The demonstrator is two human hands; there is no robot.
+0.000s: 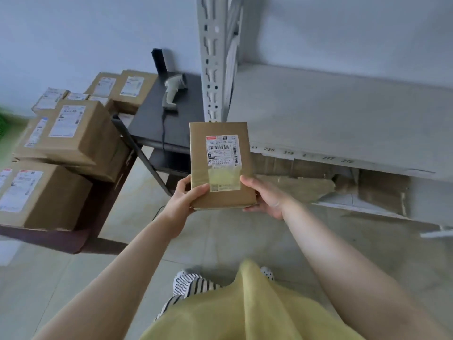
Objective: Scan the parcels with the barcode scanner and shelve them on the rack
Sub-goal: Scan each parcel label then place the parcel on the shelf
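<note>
Two hands hold one flat parcel (pixel 220 165) in mid-air, over the floor just in front of the rack's (pixel 215 57) corner post, label side up. Left hand (pixel 182 200) grips the near left corner w/ thumb curled over the top face; right hand (pixel 267 196) cups the near right edge, thumb on top, fingers hidden under the box. Scanner (pixel 172 93) lies untouched on the dark tabletop (pixel 188 119), near its back edge, cable trailing off the front; so can't tell from here if this parcel was scanned. Judgement: if not, free the right hand, keep the left hand's grip firm, label flat and facing the scanner, tape glare tilted away from the barcode. If scanned, slide it onto the shelf (pixel 343 114) behind the matching slot no., label outward. Writing: label's (pixel 221 149) top line reads approx "682 U14? 00 022", red logo strip above it illegible, rest too small. Shelf's front edge carries handwritten nos. "221, 220, 219, 2.., 217, 216" approx. More labelled boxes (pixel 71 133) are stacked on the low table (pixel 81 239) at left, near its right edge; their print is unreadable.
</note>
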